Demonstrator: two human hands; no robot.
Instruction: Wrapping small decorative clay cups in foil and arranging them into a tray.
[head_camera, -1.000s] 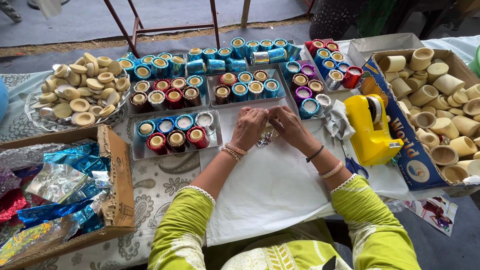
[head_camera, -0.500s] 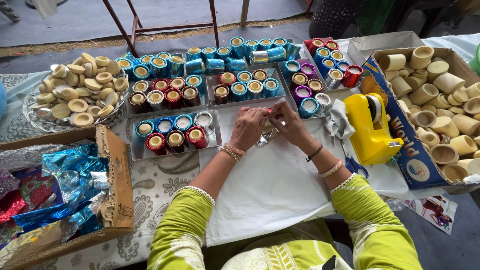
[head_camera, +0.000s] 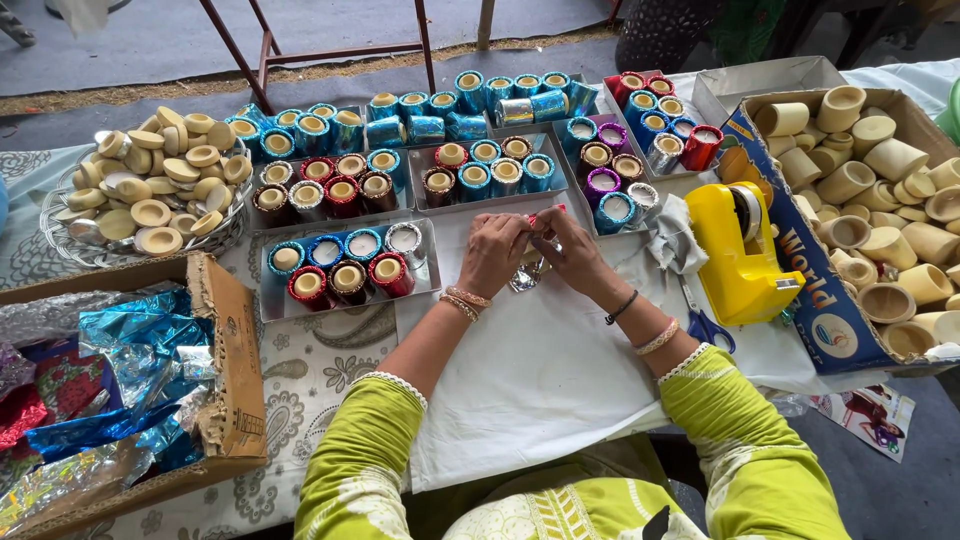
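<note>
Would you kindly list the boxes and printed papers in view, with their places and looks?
Blue box: right, printed side, holding plain cups.
Grey box: top right, open, shallow.
Brown box: left, holding shiny foil.
Printed paper: lower right, under the blue box.

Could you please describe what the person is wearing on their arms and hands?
Both arms wear lime-green sleeves, each ending below the elbow in a white scalloped trim. The left hand has thin gold and orange bangles at the wrist. The right hand has a thin black band on the wrist and a pale pink beaded bangle further up. No gloves.
</note>
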